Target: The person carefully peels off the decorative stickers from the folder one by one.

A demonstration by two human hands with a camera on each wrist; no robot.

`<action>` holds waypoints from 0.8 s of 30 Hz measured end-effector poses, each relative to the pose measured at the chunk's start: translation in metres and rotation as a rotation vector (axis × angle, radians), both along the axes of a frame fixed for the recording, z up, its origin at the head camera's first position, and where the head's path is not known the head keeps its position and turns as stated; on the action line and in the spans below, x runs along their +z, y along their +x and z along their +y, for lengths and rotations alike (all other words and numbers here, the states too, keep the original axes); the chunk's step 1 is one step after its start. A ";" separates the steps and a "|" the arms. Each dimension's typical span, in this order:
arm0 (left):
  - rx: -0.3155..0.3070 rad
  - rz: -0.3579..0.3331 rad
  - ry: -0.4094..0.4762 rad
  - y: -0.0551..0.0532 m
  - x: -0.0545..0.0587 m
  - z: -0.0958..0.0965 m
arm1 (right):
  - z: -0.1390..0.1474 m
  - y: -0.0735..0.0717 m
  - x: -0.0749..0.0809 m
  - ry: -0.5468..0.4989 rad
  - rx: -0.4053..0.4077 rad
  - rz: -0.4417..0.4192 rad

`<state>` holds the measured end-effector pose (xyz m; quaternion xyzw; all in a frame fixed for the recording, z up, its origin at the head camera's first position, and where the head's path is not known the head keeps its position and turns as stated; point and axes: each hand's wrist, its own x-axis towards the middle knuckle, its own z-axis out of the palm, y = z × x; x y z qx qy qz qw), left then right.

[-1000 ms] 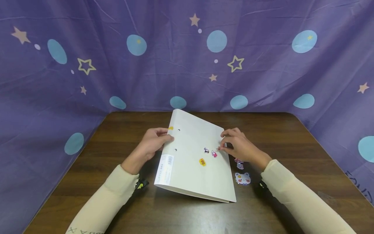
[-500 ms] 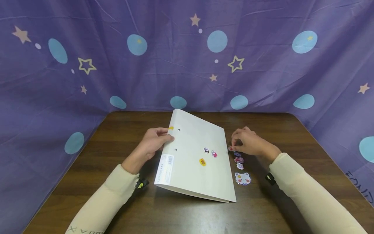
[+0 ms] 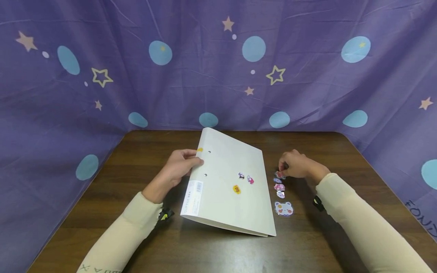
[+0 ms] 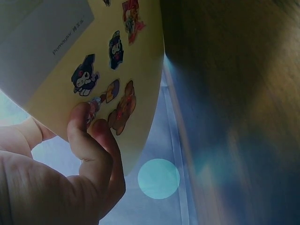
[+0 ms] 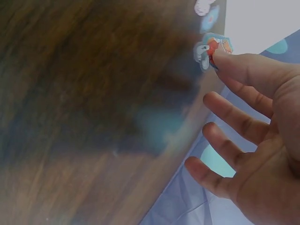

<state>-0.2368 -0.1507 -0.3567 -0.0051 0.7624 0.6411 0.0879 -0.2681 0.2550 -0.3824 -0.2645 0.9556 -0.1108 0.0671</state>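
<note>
My left hand (image 3: 177, 167) grips the white file folder (image 3: 225, 212) by its spine, thumb on top and fingers underneath, and the folder is tilted. Small stickers sit on its upper cover: a yellow sticker (image 3: 237, 189), a pink sticker (image 3: 250, 179) and a dark-and-white sticker (image 3: 241, 175). On the underside, in the left wrist view, are several more, among them a brown bear sticker (image 4: 123, 108) and a black-hooded character sticker (image 4: 85, 77). Right of the folder, my right hand (image 3: 297, 165) pinches a red-and-grey cartoon sticker (image 5: 213, 49) between thumb and index finger, its other fingers spread.
Beside the folder's right edge, a column of loose stickers lies on the wooden table (image 3: 218, 258): a blue sticker (image 3: 277, 181), a pink-red sticker (image 3: 279, 187), a pale sticker (image 3: 280, 194) and a larger white bear sticker (image 3: 283, 209). A purple curtain (image 3: 205, 91) hangs behind.
My right hand has moved right, from over the folder's right edge to the top of the sticker column, with the sticker in its pinch. The left hand and the folder stay in place.
</note>
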 end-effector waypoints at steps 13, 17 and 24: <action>0.004 0.006 -0.005 0.001 0.001 0.002 | -0.002 -0.003 -0.012 0.040 -0.043 0.047; 0.004 0.003 -0.010 0.002 0.001 0.001 | -0.003 -0.002 -0.013 0.041 -0.059 0.051; 0.001 0.007 -0.008 0.002 0.001 0.001 | -0.005 0.001 -0.015 0.023 -0.014 0.107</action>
